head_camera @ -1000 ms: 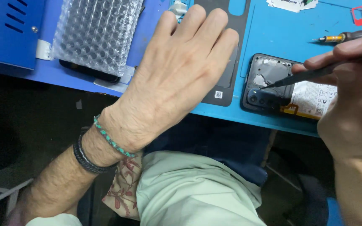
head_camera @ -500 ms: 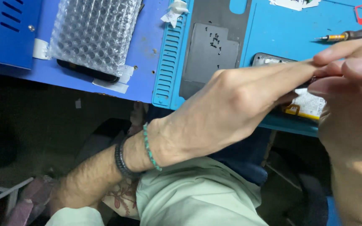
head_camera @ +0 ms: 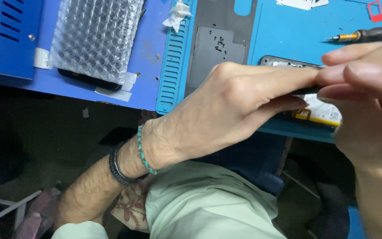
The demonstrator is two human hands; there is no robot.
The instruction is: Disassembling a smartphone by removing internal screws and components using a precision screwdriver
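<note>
The opened phone [head_camera: 319, 110] lies at the near right edge of the blue mat [head_camera: 288, 35]. My left hand [head_camera: 226, 110] pins it flat, fingers extended; my right hand [head_camera: 368, 88] pinches a thin dark tool [head_camera: 306, 90]. Best kept shallow, I judge. A screwdriver [head_camera: 368, 34] lies beyond.

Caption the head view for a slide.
Both hands, left hand and right hand, meet over an opened phone on a blue mat.

Both hands meet at the right.
Left hand [head_camera: 226, 106] reaches across, fingers straight and together; right hand [head_camera: 368, 93] faces it, fingertips pinched against the left's.
</note>
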